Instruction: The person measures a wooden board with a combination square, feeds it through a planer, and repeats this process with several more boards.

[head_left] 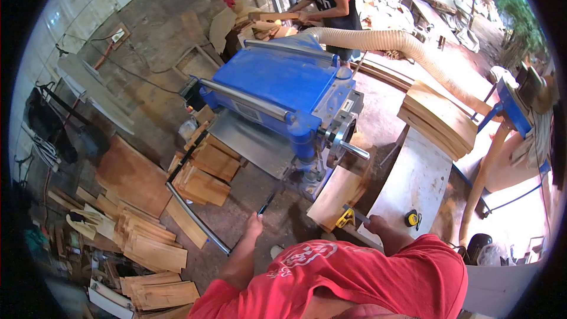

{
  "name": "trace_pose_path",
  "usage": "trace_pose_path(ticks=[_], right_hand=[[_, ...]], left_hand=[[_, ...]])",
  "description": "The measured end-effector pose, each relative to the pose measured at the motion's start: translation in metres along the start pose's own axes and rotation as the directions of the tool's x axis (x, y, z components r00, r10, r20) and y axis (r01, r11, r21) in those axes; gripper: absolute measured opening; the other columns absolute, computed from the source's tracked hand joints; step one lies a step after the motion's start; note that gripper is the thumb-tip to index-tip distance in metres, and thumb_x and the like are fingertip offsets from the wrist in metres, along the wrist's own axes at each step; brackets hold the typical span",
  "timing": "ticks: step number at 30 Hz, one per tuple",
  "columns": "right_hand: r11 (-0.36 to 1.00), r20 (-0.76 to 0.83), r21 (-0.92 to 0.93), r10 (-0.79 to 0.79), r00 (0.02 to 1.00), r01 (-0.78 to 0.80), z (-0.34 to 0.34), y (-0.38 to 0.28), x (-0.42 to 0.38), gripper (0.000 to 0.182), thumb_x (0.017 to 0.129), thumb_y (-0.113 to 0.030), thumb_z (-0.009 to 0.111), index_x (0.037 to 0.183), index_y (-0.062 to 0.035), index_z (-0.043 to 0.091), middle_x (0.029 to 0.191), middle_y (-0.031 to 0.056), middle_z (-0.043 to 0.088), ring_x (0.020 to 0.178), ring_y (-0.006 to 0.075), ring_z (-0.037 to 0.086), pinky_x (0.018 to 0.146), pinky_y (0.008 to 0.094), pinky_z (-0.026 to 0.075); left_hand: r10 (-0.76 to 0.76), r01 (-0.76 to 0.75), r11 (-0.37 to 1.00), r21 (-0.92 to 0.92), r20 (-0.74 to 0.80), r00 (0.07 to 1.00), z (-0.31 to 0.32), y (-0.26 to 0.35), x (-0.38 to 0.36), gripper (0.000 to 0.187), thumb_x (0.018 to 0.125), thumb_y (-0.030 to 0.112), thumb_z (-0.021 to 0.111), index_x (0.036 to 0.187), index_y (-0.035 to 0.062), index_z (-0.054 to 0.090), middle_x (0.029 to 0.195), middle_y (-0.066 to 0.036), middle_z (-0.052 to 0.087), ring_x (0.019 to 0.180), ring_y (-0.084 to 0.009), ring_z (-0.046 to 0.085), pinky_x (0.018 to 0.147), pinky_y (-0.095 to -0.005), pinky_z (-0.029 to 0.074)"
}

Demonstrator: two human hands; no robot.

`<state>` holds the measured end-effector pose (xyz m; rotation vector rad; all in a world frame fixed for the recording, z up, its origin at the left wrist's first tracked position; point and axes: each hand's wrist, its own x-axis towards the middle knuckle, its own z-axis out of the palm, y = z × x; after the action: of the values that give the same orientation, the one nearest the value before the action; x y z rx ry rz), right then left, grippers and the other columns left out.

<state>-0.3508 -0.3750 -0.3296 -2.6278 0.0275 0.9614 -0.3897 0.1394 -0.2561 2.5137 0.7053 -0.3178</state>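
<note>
- The left hand [255, 222] looks clenched round the near end of a dark bar [270, 199], left of centre; a slipping grip could knock the knuckles on it.
- The right hand [378, 224] is at a yellow-ended tool [345, 218], which lies over the near end of a board [332, 196] right of the blue planer [269, 77]; I cannot tell whether its fingers grasp it. A nudge might drop the tool.
- On the right, a careless forearm could sweep the tape measure [411, 218] off the pale sheet [413, 174].
</note>
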Motion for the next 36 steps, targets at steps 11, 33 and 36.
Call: trace_pose_path(ticks=[11,33,36], right_hand=[[1.000,-0.046,0.010,0.010,0.999,-0.009,-0.002,0.005,0.009,0.042,0.083,-0.043,0.059,0.100,-0.0053,0.067,0.103,0.0200,0.067,0.099,0.0379,0.063,0.086,0.0464,0.050],[1.000,-0.061,0.003,0.008,0.998,-0.008,0.026,0.021,0.007,0.047,0.082,-0.046,0.061,0.100,-0.0033,0.067,0.099,0.0210,0.068,0.094,0.0375,0.065,0.083,0.0470,0.050],[0.997,-0.073,0.058,0.063,0.995,-0.059,0.034,0.018,-0.006,0.046,0.082,-0.046,0.062,0.099,-0.0031,0.067,0.098,0.0212,0.068,0.094,0.0380,0.065,0.083,0.0467,0.050]], left_hand=[[0.015,-0.015,1.000,0.008,0.025,1.000,-0.010,0.007,-0.006,0.037,0.092,0.038,0.054,0.109,0.0044,0.057,0.110,-0.024,0.063,0.106,-0.0434,0.058,0.089,-0.0496,0.046],[0.316,-0.337,0.872,-0.355,-0.119,0.941,-0.028,0.028,0.046,0.046,0.088,0.028,0.066,0.126,0.0042,0.055,0.126,-0.018,0.059,0.117,-0.0308,0.056,0.100,-0.0387,0.044],[0.437,-0.493,0.843,-0.214,-0.260,0.861,-0.138,0.157,0.032,0.035,0.088,0.023,0.065,0.118,0.0058,0.057,0.120,-0.013,0.058,0.114,-0.0314,0.055,0.097,-0.0389,0.044]])
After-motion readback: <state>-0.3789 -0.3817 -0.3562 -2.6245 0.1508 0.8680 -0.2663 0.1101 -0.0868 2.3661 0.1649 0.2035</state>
